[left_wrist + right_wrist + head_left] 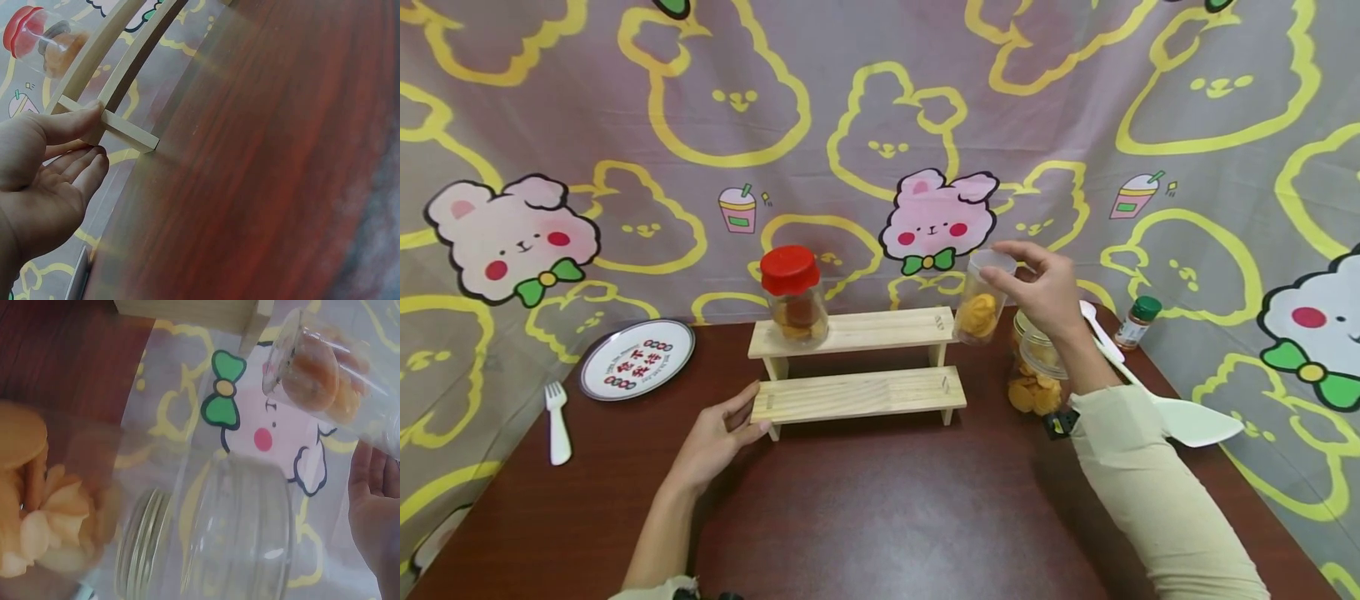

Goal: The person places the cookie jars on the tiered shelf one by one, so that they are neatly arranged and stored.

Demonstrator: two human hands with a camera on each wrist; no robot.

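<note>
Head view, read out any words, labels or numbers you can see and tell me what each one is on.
Plate: red characters and ring marks printed in its middle, too small and blurred to read.
Small bottle with the green cap: has a label, too small to read.
Drink cups drawn on the backdrop cloth: a green patch, no legible text.
Red-lidded jar, jar in the right hand, wooden step shelf: no writing visible.
Nothing can be quoted.

Light: even, soft, moderately bright | Shadows: faint, under wooden step shelf (857, 393) and beside right sleeve (1157, 492) | Glare: dull sheen on dark tabletop (880, 517); highlights on empty glass jar (240, 534) | Distortion: wide-angle bending at head-view edges | Blur: wrist views soft, close tabletop smeared, near jars out of focus
</note>
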